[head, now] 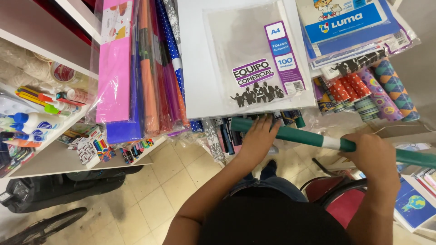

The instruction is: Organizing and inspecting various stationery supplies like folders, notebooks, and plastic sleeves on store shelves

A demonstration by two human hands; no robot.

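A long dark green paper roll (295, 135) with a white band lies across the view in front of me. My right hand (373, 156) is closed around it near the band. My left hand (259, 136) rests with spread fingers under the roll's left end, touching it and the ends of patterned rolls (222, 134) standing below a white sheet pack. I cannot tell whether the left hand grips anything.
Above hangs a clear pack of sheets (247, 54) on white card. Coloured paper rolls (136, 68) lean at left, patterned rolls (372, 90) at right. A white shelf (59, 159) holds glue bottles, markers and tape. A red chair (345, 199) and tiled floor lie below.
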